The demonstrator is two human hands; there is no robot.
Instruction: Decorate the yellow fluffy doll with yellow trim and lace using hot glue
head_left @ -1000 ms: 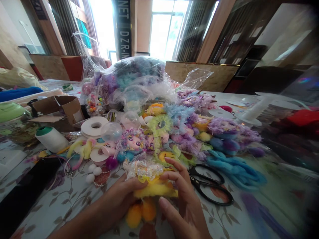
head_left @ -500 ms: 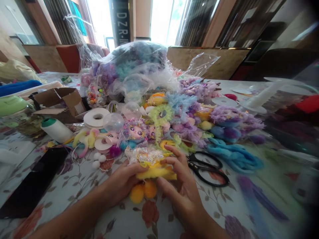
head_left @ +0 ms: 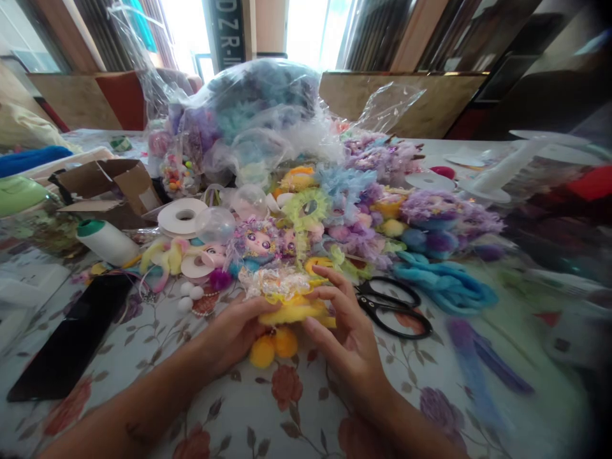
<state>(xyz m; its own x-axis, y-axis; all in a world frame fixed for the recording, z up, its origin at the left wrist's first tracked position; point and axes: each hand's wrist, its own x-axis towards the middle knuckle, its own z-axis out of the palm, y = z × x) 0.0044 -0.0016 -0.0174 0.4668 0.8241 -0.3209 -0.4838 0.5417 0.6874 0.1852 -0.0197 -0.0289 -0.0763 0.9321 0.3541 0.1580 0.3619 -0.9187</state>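
Note:
A doll ornament in yellow plush (head_left: 291, 312) has a frilly white lace top (head_left: 275, 280) and two orange-yellow pompoms (head_left: 273, 347) dangling below. My left hand (head_left: 239, 328) grips its left side, thumb laid over the plush and the other fingers mostly hidden underneath. At the right end, my right hand (head_left: 349, 338) curls around the yellow strip, thumb below and fingertips above against it, its fingers somewhat apart. Black-handled scissors (head_left: 394, 309) lie just right of that hand. The ornament's underside is out of sight.
Doll heads (head_left: 258, 239), ribbon and pompoms are heaped behind my hands, below a large clear plastic bag (head_left: 268, 95). On the left are a black phone (head_left: 71, 338), a thread cone (head_left: 108, 242), a ribbon roll (head_left: 182, 218) and an open cardboard box (head_left: 109, 188). Blue fibre (head_left: 444, 284) lies right.
The whole view has shifted slightly, so things sit a little higher in the picture. Both hands keep about the same hold on the yellow ornament.

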